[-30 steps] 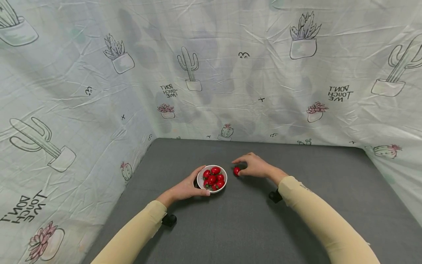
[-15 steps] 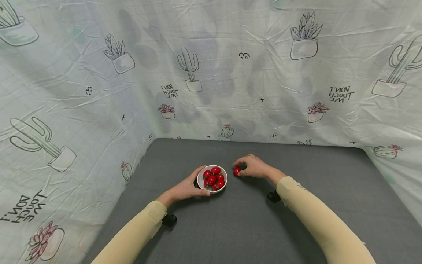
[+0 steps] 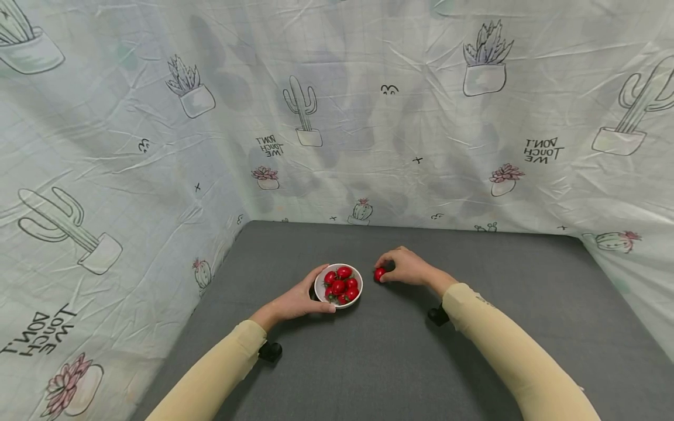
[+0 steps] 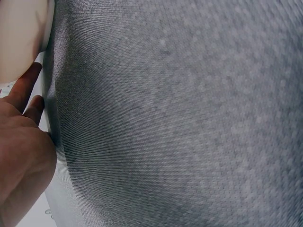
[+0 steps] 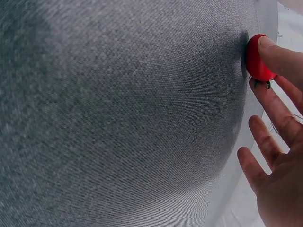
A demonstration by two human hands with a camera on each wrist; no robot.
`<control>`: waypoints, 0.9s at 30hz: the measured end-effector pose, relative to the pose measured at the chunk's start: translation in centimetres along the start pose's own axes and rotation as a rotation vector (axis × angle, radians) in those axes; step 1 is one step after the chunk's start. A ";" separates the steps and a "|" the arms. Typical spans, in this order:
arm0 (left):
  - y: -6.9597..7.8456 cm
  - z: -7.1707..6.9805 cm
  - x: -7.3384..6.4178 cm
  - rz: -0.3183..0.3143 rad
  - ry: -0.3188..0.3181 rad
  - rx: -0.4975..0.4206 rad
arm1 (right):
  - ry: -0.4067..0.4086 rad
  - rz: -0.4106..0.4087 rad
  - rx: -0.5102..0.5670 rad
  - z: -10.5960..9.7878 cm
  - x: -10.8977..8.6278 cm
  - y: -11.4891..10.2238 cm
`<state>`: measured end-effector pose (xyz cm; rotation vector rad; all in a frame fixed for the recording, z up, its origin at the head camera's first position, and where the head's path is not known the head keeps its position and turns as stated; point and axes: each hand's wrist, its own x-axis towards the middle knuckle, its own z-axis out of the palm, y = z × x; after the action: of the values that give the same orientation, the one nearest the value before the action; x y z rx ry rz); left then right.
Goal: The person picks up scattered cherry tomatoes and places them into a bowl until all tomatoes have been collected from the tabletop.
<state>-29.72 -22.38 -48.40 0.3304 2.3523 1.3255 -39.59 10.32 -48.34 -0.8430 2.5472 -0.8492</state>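
A small white bowl (image 3: 320, 286) heaped with several red cherry tomatoes (image 3: 339, 287) stands mid-table in the head view. My left hand (image 3: 296, 300) grips it from the left, thumb at the near side and fingers round the far side. In the left wrist view the bowl's outer wall (image 4: 21, 38) shows above two fingertips. To the right of the bowl, my right hand (image 3: 411, 267) pinches a single cherry tomato (image 3: 378, 275) at the tabletop. The right wrist view shows the thumb on that tomato (image 5: 257, 64), its green stem end against a finger; the other fingers are spread.
The grey cloth-covered table (image 3: 358, 362) runs back to a pale curtain (image 3: 347, 105) printed with potted cacti. The curtain also closes off the left side. Black wrist cameras (image 3: 271, 352) hang under both sleeves.
My right fingers have closed in on the single tomato, and that hand has shifted very slightly toward me. The left hand and the bowl have stayed in place.
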 end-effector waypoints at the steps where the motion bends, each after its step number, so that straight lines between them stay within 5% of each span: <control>1: 0.0 0.0 0.0 0.004 0.000 -0.001 | 0.003 0.000 -0.001 0.0 0.0 0.0; 27: -0.3 0.2 0.0 0.004 0.007 -0.007 | 0.037 -0.001 -0.016 0.1 -0.2 -0.2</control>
<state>-29.60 -22.35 -48.72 0.3288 2.3534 1.3386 -39.31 10.33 -48.25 -0.8406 2.5889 -0.8526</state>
